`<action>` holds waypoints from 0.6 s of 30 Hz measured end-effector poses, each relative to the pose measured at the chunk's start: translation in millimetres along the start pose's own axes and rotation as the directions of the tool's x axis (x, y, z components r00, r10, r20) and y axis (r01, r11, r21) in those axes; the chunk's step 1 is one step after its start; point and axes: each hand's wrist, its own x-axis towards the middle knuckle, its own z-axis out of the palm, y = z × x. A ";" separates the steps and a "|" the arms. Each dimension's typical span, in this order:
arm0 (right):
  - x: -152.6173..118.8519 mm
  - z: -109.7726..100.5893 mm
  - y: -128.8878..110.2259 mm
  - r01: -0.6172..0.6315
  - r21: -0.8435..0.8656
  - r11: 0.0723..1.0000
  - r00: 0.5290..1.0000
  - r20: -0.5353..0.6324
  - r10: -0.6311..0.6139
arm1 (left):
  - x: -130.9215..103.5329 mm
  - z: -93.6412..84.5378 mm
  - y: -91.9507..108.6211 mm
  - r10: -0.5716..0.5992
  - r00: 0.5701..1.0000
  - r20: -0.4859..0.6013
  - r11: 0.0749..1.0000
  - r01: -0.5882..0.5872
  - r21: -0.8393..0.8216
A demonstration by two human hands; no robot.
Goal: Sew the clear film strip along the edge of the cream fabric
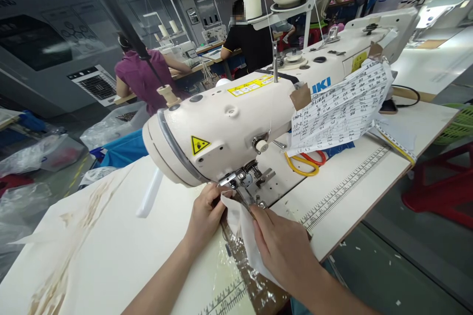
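A white sewing machine (221,123) stands across the table, its needle area (246,182) just beyond my hands. A strip of white fabric (246,238) runs from under the presser area toward me. My left hand (207,211) pinches the fabric's left edge close to the needle area. On the other side, my right hand (279,241) grips the fabric's right edge, fingertips near the presser foot. The fingertips of both hands are partly hidden by cloth and machine parts. Below the fabric lies a brown, shiny plastic-covered surface (264,288).
Scissors with yellow and red handles (301,165) lie right of the needle area. A handwritten sheet (340,108) hangs on the machine. Pale fabric strips (74,251) lie on the table's left side. A red stool (439,187) stands at the right; people (148,74) sit beyond.
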 end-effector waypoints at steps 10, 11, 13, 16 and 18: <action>-2.0 2.9 -1.4 0.032 -0.070 0.997 0.998 -0.050 -0.035 | -3.0 4.2 0.2 0.142 0.990 0.002 0.970 -0.139 0.201; -2.6 3.6 -1.7 0.030 -0.081 0.996 0.998 -0.052 -0.034 | -2.8 4.6 0.4 0.163 0.987 0.010 0.960 -0.161 0.230; -3.8 4.7 -2.1 0.030 -0.098 0.995 0.998 -0.056 -0.036 | -2.2 5.3 -0.1 0.192 0.981 0.020 0.945 -0.190 0.264; -4.6 6.0 -2.2 0.037 -0.104 0.994 0.995 -0.088 -0.046 | -2.0 5.8 -2.6 0.198 0.980 0.011 0.944 -0.194 0.265; -4.6 6.5 -1.9 0.038 -0.101 0.994 0.992 -0.113 -0.050 | -2.5 5.7 -4.8 0.190 0.982 -0.004 0.950 -0.183 0.253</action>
